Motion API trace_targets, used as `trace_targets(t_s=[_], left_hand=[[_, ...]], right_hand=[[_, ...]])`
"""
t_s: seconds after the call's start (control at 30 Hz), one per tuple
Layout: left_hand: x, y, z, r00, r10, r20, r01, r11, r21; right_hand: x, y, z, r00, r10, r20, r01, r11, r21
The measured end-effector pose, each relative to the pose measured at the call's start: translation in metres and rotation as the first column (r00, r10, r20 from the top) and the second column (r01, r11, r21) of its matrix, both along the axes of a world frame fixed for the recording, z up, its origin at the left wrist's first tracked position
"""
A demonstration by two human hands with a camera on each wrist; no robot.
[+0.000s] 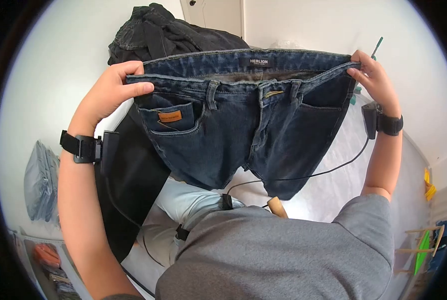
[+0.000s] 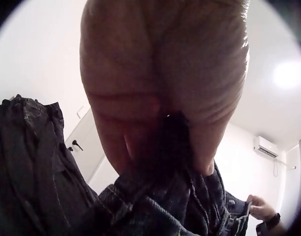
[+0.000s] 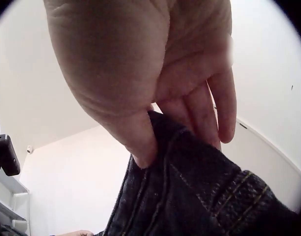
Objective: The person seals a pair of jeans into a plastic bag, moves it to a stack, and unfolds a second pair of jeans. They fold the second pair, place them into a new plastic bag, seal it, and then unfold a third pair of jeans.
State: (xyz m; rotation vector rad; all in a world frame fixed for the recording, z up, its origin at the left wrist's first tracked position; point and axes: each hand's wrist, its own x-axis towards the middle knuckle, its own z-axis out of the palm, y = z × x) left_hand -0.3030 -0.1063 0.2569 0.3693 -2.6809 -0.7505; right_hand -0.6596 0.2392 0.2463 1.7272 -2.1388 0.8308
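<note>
A pair of dark blue jeans hangs in front of the person, waistband up and stretched wide, front side facing the body. An orange-brown patch marks one front pocket, and a black label sits inside the back waistband. At one end of the waistband the left hand pinches the denim between thumb and fingers. The right hand pinches the opposite end. In the right wrist view, the thumb presses the waistband against the fingers. The lower legs of the jeans are hidden from the head view.
Behind the jeans lies a heap of dark trousers. A black board-like panel stands at left, near a grey bagged garment on the wall. A bin with folded clothes sits lower left. Cables run from the wrist cameras.
</note>
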Motion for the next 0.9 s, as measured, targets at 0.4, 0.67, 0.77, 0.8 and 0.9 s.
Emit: trace_targets(t_s=[0.4,0.67,0.77,0.8,0.9], left_hand=[[0.006,0.022,-0.033,0.821,-0.105,-0.562,-0.169,0.894,-0.414],[-0.03,0.041,-0.074,0.512,0.324,-0.796,-0.123,0.944,0.306],[-0.027,0.061,-0.072,0.511,0.328,-0.794,-0.27,0.939,0.214],[-0.031,0.065,-0.072,0.505,0.332,-0.797,-0.337,0.925,0.172],[-0.029,0.042,-0.07,0.458,0.361,-0.812,-0.263,0.928,0.265]], right_hand=[[0.022,0.0,-0.055,0.998,-0.067,-0.001,0.057,0.86,-0.506],[0.049,-0.044,-0.115,0.959,0.006,0.283,0.259,0.388,-0.884],[0.041,-0.034,-0.123,0.967,-0.063,0.248,0.252,0.394,-0.884],[0.032,-0.029,-0.126,0.965,-0.057,0.256,0.257,0.395,-0.882],[0.015,-0.056,-0.127,0.935,0.215,0.281,0.159,0.454,-0.877]])
